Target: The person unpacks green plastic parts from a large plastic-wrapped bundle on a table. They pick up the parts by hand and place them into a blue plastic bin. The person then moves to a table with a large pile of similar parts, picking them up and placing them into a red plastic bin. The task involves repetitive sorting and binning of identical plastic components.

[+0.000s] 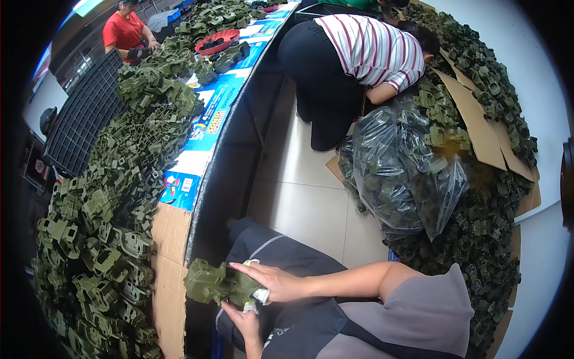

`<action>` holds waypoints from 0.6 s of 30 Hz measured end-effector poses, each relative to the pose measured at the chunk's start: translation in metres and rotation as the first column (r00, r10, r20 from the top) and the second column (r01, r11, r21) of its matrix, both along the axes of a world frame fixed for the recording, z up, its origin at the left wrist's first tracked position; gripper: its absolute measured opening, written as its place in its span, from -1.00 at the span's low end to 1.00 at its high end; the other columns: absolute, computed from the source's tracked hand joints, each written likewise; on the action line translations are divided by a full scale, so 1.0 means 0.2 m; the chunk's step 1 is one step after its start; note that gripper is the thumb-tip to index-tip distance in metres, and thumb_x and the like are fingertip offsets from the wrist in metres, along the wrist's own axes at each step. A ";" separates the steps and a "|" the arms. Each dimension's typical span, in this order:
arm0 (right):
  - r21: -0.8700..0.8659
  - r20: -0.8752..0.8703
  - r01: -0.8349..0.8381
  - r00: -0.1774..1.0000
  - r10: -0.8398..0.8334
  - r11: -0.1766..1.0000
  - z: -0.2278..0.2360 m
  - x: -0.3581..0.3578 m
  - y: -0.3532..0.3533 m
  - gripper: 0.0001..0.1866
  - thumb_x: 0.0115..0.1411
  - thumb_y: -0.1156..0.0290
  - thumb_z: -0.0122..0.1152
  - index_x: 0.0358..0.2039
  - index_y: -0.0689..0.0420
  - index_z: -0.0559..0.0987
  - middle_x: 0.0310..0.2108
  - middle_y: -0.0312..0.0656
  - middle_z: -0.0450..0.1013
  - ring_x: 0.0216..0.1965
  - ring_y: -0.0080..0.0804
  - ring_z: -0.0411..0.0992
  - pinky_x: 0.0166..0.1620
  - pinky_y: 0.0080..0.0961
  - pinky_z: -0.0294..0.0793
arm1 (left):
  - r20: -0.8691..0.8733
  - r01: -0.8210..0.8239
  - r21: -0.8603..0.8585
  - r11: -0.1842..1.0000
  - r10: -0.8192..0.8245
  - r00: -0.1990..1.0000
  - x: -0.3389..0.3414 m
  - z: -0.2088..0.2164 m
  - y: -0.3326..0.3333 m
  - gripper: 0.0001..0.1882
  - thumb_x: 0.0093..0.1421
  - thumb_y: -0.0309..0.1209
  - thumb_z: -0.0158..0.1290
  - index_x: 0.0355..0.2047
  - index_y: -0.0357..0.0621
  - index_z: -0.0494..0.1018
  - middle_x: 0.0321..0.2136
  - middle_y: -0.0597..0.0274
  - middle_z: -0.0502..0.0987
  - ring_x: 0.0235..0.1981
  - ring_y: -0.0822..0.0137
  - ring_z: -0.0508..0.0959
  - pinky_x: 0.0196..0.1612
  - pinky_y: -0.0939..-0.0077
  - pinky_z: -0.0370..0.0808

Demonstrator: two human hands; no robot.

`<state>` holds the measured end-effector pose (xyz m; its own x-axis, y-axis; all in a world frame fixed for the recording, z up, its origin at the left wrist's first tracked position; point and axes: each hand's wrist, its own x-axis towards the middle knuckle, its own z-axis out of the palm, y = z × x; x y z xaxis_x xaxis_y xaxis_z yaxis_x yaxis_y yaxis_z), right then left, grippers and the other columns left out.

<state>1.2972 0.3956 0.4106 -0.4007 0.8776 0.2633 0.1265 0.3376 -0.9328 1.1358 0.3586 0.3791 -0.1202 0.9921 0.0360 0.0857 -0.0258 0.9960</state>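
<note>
Both my hands hold a dark green moulded plastic toy vehicle part (206, 283) above my lap, beside the table's cardboard edge. My right hand (272, 283) lies along its top and near side, fingers closed against it. From below, my left hand (244, 320) grips the same part, with its thumb along the lower side. White wrapping shows on some of my fingers. A large heap of similar green plastic parts (101, 263) covers the table to the left of my hands.
Cardboard (170, 269) lines the table edge. A red basket (216, 43) holds dark pieces. On the right, a clear plastic bag (388, 173) of parts rests by another green heap (478, 251) and cardboard sheets (472, 119). A person in a striped shirt (373, 51) bends over; another in red (124, 31) works across the table.
</note>
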 end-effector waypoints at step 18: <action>0.476 0.376 -0.055 0.915 -0.147 0.878 0.33 -0.04 0.76 -0.29 -0.21 0.46 0.11 0.07 0.05 0.19 -0.13 0.02 0.27 -0.14 -0.13 0.25 -0.09 -0.36 0.26 | 0.737 0.180 -0.215 0.960 0.039 0.674 -0.32 0.08 0.00 -0.43 0.13 -0.19 -0.10 0.10 0.04 -0.04 -0.16 0.00 0.31 -0.17 0.16 0.41 -0.14 0.23 0.41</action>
<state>1.2898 0.5484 0.4757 -0.5203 0.7089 0.4763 0.4702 0.7033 -0.5332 1.0714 0.3594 0.3950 0.0720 0.9576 -0.2791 -0.6600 0.2555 0.7065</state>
